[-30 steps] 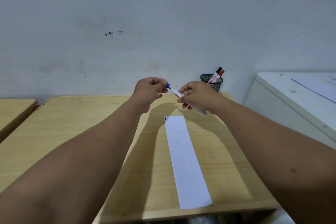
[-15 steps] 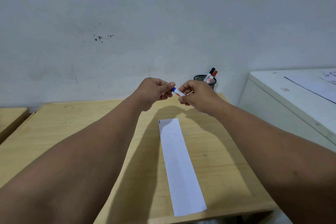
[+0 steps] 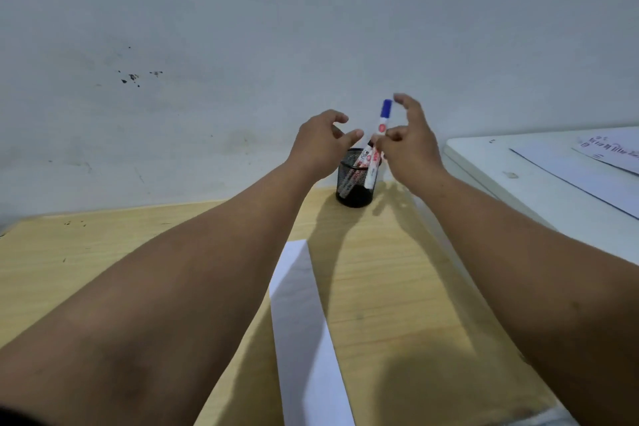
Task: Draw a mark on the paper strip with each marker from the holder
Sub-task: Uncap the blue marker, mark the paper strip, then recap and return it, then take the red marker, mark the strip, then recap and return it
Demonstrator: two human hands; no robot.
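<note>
Since a second ago: you have carried both hands away from the spot above the paper strip to the holder at the back of the desk; the blue-capped marker, which lay slanted between your two hands, now stands nearly upright with its cap on.
Your right hand [image 3: 409, 145]: you hold it just right of the blue-capped marker [image 3: 378, 142], fingers spread and loosely curled; index fingertip close to the blue cap, thumb near the barrel. Motion blur hides whether you are gripping the marker or only touching it, so I cannot tell.
Your left hand [image 3: 320, 145]: you have it open, empty, fingers curled apart, above the holder's left rim, not touching the marker.
Blue-capped marker: cap up, white barrel with a red round label, lower end down over the holder's right side; whether its tip is inside the mesh or in front of it is not clear.
Holder [image 3: 354, 183]: black mesh cup on the desk close to the wall, with two other markers [image 3: 363, 157] leaning inside it, their caps hidden by your hands.
Paper strip [image 3: 304, 332]: long white strip lying flat on the desk, running from near you toward the holder, well apart from both hands; part of it is under the shadow of your left forearm. No mark can be made out on it from this angle.
Desk [image 3: 380, 287]: light wood, against a grey-white wall [image 3: 311, 28].
To your right: a white cabinet top [image 3: 518, 176] with printed sheets [image 3: 594, 163] lying on it.
</note>
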